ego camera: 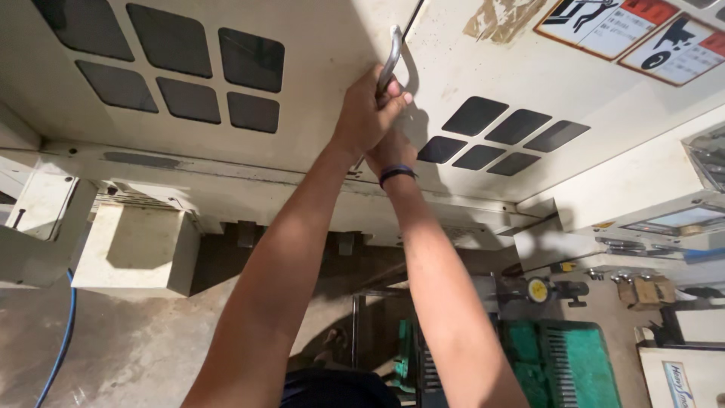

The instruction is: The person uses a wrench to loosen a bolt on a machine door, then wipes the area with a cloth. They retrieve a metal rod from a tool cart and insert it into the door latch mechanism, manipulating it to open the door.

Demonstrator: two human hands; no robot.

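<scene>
A cream machine door (317, 68) with dark square window panes fills the upper view. A curved metal handle (393, 53) is fixed to its edge. My left hand (368, 113) is wrapped around the lower part of that handle. My right hand (393, 149) sits just below and behind the left one, mostly hidden by it, and also seems to grip the handle's lower end. A dark band circles my right wrist (397, 174).
A second cream panel (544, 83) with dark panes and warning stickers (627, 30) lies right of the handle. A pale box (136, 249) and a blue hose (64, 340) are at left. Green crates (574, 363), a dial gauge (538, 290) and small parts lie at lower right.
</scene>
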